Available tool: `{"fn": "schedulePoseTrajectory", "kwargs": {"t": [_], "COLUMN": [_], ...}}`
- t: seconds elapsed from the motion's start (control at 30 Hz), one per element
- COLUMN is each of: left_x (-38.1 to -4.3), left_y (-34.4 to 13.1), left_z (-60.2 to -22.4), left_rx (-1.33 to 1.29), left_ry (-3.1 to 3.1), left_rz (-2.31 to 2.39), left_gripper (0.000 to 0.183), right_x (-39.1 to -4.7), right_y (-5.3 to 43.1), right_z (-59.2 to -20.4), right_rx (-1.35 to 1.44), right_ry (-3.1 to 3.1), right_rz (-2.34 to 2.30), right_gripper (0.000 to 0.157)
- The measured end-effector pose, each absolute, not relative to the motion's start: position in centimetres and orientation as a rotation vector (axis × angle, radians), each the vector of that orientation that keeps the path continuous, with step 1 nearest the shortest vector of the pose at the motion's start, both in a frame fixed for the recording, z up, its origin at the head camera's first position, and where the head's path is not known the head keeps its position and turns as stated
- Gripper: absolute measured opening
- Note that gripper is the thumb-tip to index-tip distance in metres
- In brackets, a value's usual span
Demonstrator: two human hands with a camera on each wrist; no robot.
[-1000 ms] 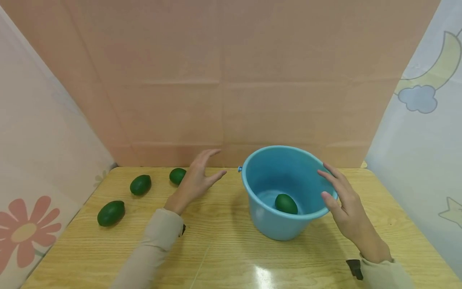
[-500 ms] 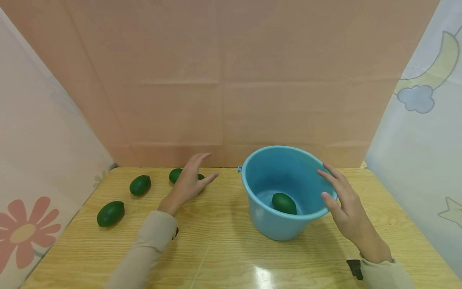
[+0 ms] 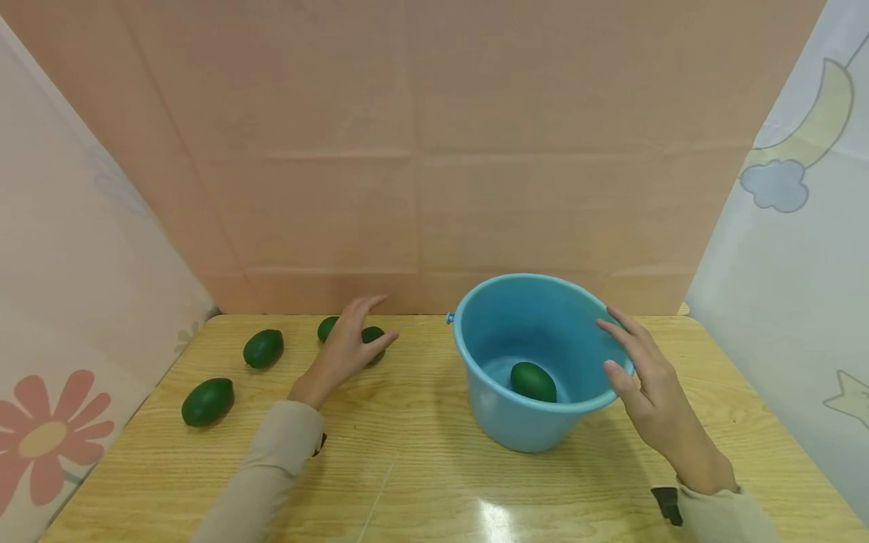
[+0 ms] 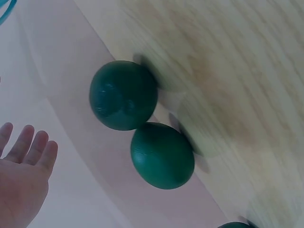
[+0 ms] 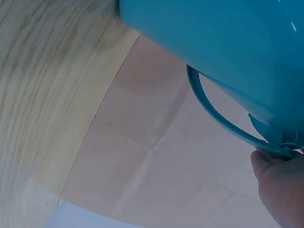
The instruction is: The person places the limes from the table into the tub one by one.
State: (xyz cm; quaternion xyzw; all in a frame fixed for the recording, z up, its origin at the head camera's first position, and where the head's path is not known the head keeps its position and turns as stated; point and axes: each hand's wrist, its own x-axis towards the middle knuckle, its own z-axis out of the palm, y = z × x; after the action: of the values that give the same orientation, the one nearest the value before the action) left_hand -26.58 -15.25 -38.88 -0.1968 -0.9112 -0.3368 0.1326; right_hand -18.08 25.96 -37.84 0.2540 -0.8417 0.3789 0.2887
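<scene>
My left hand (image 3: 342, 343) reaches over two dark green limes at the back of the table, its thumb and fingers spread apart with nothing between them. One lime (image 3: 373, 337) shows between thumb and fingers; the other lime (image 3: 327, 328) is partly hidden behind the hand. In the left wrist view the two limes (image 4: 123, 95) sit side by side, apart from the hand (image 4: 23, 173). My right hand (image 3: 648, 388) holds the right rim of a light blue bucket (image 3: 523, 422), fingers over the edge, near the handle (image 5: 223, 124). Inside the bucket lies a lime (image 3: 533, 381).
Two more limes, a farther lime (image 3: 263, 348) and a nearer lime (image 3: 207, 402), lie on the left of the wooden table (image 3: 421, 483). A peach-coloured backdrop (image 3: 414, 151) stands behind the table, with pale patterned panels at both sides.
My left hand has moved left and slightly down, so a lime shows between its thumb and fingers. The lime in the bucket has rolled slightly left. My right hand stays at the rim.
</scene>
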Motion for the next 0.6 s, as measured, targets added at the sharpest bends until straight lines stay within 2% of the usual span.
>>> {"fn": "schedulePoseTrajectory", "kwargs": {"t": [0.6], "left_x": [-26.9], "left_y": [-16.5], "left_z": [-40.2], "left_rx": [-0.450], "left_ry": [-2.871], "left_rz": [-1.007], "left_gripper": [0.067], "right_x": [-17.8], "right_y": [25.9], "right_z": [-37.6], "right_rx": [0.679], "right_ry": [-2.244], "right_rz": [1.006], "right_gripper": [0.048]}}
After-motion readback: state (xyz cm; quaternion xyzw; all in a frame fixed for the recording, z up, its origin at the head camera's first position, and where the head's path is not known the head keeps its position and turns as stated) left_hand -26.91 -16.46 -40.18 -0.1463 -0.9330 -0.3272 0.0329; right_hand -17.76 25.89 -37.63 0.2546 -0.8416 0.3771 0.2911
